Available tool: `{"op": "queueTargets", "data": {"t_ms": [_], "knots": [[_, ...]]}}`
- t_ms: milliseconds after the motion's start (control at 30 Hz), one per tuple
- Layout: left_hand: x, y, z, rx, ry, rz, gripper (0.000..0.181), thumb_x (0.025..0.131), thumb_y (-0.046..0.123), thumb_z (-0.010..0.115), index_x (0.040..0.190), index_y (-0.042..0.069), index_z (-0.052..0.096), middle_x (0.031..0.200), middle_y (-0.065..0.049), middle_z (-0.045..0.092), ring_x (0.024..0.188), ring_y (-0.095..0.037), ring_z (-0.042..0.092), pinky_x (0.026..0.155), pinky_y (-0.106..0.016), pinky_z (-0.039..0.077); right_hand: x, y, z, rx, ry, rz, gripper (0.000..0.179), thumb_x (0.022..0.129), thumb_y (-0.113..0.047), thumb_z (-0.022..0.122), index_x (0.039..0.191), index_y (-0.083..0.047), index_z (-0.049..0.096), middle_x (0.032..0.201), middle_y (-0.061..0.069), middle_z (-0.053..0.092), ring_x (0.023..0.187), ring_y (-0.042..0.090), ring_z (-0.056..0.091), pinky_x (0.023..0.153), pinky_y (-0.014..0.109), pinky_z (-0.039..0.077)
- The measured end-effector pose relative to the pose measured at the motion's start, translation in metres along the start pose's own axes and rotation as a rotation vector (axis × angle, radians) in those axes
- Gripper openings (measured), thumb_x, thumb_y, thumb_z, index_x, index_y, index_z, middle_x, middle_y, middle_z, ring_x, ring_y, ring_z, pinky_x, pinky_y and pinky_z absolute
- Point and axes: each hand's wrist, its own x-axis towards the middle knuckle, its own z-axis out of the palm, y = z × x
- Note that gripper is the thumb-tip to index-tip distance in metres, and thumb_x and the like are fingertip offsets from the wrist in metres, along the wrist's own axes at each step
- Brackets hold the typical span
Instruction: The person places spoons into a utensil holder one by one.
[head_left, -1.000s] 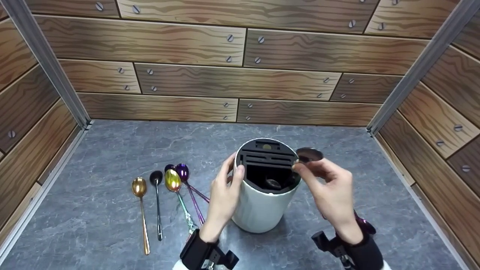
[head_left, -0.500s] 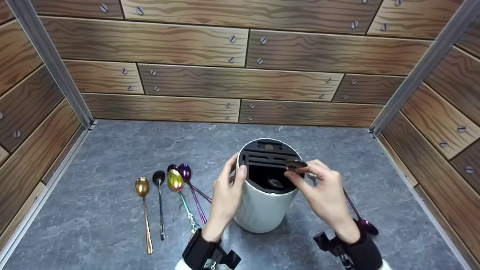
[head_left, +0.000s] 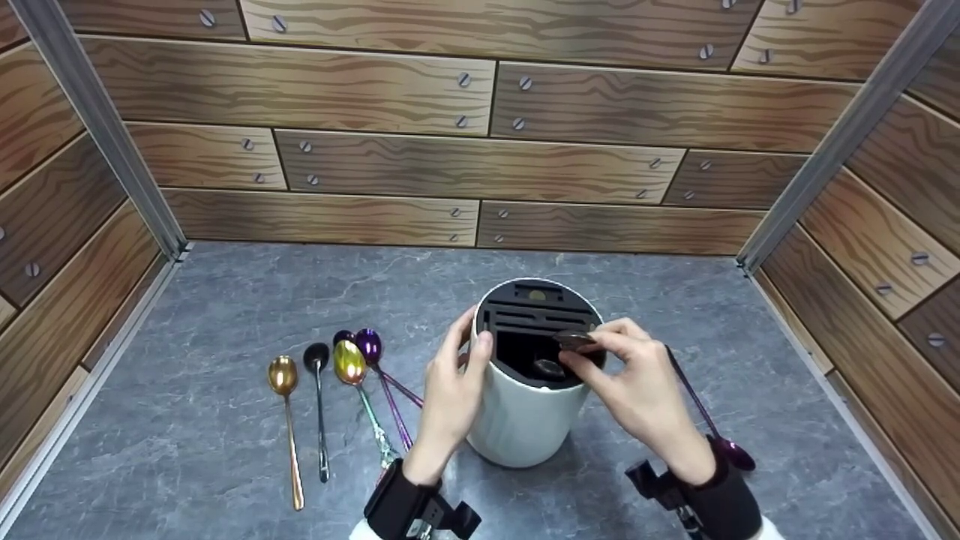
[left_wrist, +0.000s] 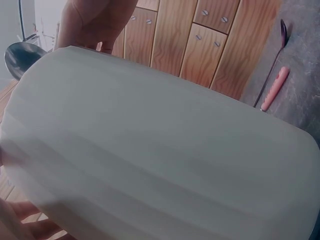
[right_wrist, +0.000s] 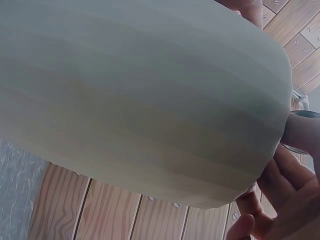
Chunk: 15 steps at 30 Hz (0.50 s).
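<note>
The right hand (head_left: pixel 637 375) is pinching a dark metal spoon (head_left: pixel 574 341) by its bowl, which is sitting at the fingertips just over the large front compartment of the white utensil holder (head_left: pixel 525 427), while the left hand (head_left: pixel 454 382) is gripping that holder's left side, thumb near the rim. The pinched spoon's handle is staying out of sight, a second spoon (head_left: pixel 548 368) is showing only its bowl inside the compartment, and the holder is hiding some left fingers.
</note>
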Motion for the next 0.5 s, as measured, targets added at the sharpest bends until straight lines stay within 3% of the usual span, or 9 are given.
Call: {"op": "queueTargets", "data": {"t_ms": [233,500], "knots": [[0.0,0.001,0.0,-0.002,0.0,0.0,0.046,0.109,0.026,0.055,0.151,0.007,0.054,0.15,-0.017,0.063,0.142,-0.035,0.058,0.116,-0.052,0.053,0.004,-0.005,-0.002,-0.044,-0.048,0.025,0.017,0.078,-0.005,0.09,0.092,-0.014,0.085,0.087,0.001,0.074,0.081,0.008,0.062,0.073,0.023,0.049],[-0.001,0.001,0.0,-0.006,-0.006,-0.015,0.047,0.11,0.028,0.055,0.152,0.008,0.054,0.15,-0.017,0.063,0.144,-0.035,0.057,0.118,-0.052,0.051,0.012,-0.01,-0.008,-0.063,-0.182,0.092,0.014,0.081,-0.005,0.087,0.087,-0.017,0.084,0.089,0.0,0.073,0.088,0.014,0.066,0.08,0.029,0.054]]}}
